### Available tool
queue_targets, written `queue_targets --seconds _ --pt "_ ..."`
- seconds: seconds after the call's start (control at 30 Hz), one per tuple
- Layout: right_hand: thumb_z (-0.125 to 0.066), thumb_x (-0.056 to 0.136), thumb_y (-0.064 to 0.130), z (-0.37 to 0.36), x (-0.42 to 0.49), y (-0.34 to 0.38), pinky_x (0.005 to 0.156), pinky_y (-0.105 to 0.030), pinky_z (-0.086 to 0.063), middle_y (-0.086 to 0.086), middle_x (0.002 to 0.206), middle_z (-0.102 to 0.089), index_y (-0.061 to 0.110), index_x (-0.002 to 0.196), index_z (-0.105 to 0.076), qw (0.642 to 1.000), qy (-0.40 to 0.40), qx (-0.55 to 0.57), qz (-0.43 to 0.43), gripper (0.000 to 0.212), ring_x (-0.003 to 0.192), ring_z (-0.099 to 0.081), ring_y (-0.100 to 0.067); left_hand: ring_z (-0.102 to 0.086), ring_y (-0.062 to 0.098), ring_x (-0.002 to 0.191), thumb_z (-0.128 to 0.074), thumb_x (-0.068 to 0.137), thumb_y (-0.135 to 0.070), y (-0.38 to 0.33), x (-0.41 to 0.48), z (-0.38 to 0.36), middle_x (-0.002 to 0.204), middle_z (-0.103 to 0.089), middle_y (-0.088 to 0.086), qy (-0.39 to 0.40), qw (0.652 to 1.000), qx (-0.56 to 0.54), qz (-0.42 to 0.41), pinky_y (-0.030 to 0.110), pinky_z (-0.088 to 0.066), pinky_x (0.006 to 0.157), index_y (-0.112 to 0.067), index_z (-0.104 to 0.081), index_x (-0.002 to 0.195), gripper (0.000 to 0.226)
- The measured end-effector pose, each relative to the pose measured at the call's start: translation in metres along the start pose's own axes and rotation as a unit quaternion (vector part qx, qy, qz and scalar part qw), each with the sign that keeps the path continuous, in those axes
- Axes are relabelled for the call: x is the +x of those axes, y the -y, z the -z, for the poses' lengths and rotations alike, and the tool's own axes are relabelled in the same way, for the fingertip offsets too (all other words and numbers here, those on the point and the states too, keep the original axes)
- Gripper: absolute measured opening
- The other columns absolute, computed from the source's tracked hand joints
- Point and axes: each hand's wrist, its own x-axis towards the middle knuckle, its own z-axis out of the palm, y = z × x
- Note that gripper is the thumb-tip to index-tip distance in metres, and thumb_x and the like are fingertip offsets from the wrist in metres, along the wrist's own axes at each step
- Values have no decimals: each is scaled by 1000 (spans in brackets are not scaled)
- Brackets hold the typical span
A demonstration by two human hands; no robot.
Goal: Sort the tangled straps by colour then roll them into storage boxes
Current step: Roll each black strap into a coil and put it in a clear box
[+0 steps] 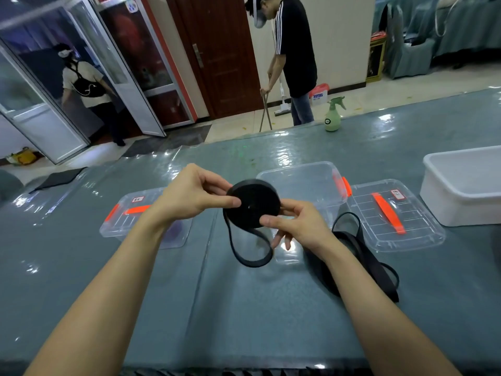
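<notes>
While raised, fingers (233, 203) pinching strap roll (252, 203)

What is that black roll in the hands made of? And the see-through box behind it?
The black roll looks like woven fabric webbing: matte, flat, and its loose tail droops in a soft loop. It could be nylon, but the weave is too blurred to tell. The see-through box looks like hard clear plastic: shiny, with the table showing through and orange clips on its side.

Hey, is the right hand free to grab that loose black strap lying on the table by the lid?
Probably not yet. The right hand and the left hand are both pinching the black roll. The loose strap lies unobstructed just beside the right forearm.
</notes>
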Motion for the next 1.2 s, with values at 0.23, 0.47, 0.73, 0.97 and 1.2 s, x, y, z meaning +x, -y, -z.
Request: queue_targets --seconds 0.23,0.47,0.73,0.97,1.2 --pt "-92 73 60 -21 1 -3 51 -21 -49 19 89 -79 42 102 -82 963 24 -265 45 36 47 -72 -20 -68 11 72 -93 77 -42 -31 5 -20 74 -78 -15 137 901 409 -37 36 -59 74 -36 -86 92 17" --pt "-86 83 55 -26 -3 -8 56 -22 -50 18 78 -75 38 90 -79 938 42 -340 52 20 51 -73 -8 -58 7 64 -88 78 -46 -35 6 -26 65 -69 -18 163 864 472 -62 33 -55 67 -35 -86 93 19" --pt "-95 79 36 -7 -4 -2 57 -33 -62 -7 74 -80 27 93 -87 984 11 -180 15 17 62 -80 -29 -79 5 81 -99 75 -34 -15 -1 -9 80 -82 -16 130 964 233 -14 35 -63 83 -32 -88 93 21" --pt "-94 74 37 -2 -10 20 54 -26 -59 -21 87 -82 16 96 -88 996 -43 55 57 31 61 -78 -31 -82 16 102 -99 64 -40 16 -18 1 101 -86 3 21 997 -70 8 23 -61 94 -30 -90 102 40" --pt "-102 61 52 -18 -8 9 57 -28 -60 -21 94 -81 16 95 -87 978 -80 187 39 52 63 -78 -26 -80 29 114 -99 67 -36 20 -17 -36 113 -84 13 -33 982 -187 14 43 -60 109 -17 -87 113 51"
